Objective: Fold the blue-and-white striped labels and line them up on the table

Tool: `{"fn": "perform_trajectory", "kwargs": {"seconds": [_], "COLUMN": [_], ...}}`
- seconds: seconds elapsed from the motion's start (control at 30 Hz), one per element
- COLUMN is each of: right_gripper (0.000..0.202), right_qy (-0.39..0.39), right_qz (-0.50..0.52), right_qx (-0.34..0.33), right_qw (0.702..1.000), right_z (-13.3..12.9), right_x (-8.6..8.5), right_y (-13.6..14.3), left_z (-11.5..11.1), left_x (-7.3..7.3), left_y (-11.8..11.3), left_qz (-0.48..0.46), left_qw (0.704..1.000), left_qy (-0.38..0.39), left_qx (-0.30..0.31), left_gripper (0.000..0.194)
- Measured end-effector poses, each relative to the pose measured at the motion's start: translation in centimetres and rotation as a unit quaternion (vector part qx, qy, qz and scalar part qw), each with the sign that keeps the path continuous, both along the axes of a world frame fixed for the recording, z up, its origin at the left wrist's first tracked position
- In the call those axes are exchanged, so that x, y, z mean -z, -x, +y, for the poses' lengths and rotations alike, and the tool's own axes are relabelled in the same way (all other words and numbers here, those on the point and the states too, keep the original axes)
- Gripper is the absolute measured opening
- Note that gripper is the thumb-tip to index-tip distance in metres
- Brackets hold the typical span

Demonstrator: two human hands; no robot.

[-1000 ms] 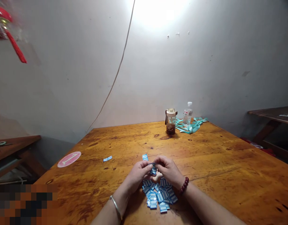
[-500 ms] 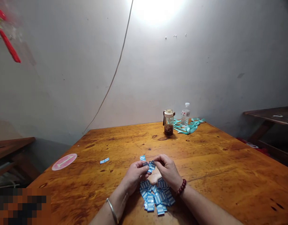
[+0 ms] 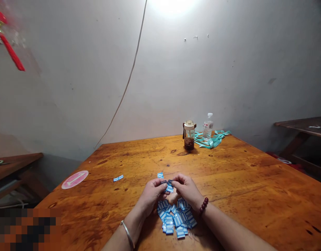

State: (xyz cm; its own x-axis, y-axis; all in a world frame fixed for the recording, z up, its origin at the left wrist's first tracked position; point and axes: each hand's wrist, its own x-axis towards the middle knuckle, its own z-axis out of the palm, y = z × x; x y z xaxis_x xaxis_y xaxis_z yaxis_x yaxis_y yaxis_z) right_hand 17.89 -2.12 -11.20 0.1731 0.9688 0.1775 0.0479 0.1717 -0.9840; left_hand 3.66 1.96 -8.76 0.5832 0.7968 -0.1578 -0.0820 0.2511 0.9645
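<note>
Between my two hands is a small blue-and-white labelled piece [image 3: 170, 187], raised above the table. My left hand [image 3: 152, 193] pinches its left side between thumb and fingers. The thumb and forefinger of my right hand [image 3: 185, 187] close on its upper right edge. Below my hands lies a loose pile of similar blue-and-white pieces [image 3: 178, 219]. Another piece [image 3: 160, 175] rests just beyond my left fingertips, and a narrow joined pair [image 3: 118, 178] lies farther left.
The wooden table [image 3: 139, 153] reaches to the wall. At its back stand a lidded jar with dark contents [image 3: 189, 137] and a water bottle [image 3: 207, 128] among turquoise ribbons [image 3: 214, 142]. A pink oval sticker [image 3: 75, 179] is on the left.
My fingertips have shifted slightly on the held piece, and my right fingers have come lower over its edge. The whole view has moved a little.
</note>
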Motion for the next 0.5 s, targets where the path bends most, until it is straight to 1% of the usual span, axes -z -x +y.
{"fn": "perform_trajectory", "kwargs": {"seconds": [0.07,0.13,0.23,0.33,0.43,0.5], "right_gripper": [0.013,0.014,0.015,0.014,0.013,0.013], "right_qy": [-0.021,-0.047,-0.082,-0.099,-0.102,-0.107], "right_qz": [-0.042,-0.090,-0.164,-0.229,-0.264,-0.278], "right_qx": [0.012,0.009,0.002,0.017,0.034,0.041], "right_qw": [0.999,0.995,0.983,0.968,0.958,0.954], "right_z": [-0.11,-0.30,-0.64,-0.86,-0.94,-0.97], "right_x": [-0.20,-0.39,-0.61,-0.71,-0.71,-0.66], "right_y": [-0.15,-0.22,-0.17,-0.09,-0.09,-0.08], "left_z": [-0.03,-0.13,-0.40,-0.66,-0.73,-0.70], "left_x": [-0.09,-0.13,-0.18,-0.34,-0.44,-0.37], "left_y": [0.06,0.04,-0.10,-0.16,-0.05,-0.01], "left_qz": [0.005,0.004,0.003,0.011,0.008,0.005], "left_qw": [1.000,1.000,0.999,0.998,0.998,0.997], "left_qy": [0.006,0.005,0.012,0.036,0.046,0.033], "left_qx": [0.004,0.009,0.032,0.041,0.044,0.066], "left_gripper": [0.021,0.020,0.016,0.016,0.021,0.021]}}
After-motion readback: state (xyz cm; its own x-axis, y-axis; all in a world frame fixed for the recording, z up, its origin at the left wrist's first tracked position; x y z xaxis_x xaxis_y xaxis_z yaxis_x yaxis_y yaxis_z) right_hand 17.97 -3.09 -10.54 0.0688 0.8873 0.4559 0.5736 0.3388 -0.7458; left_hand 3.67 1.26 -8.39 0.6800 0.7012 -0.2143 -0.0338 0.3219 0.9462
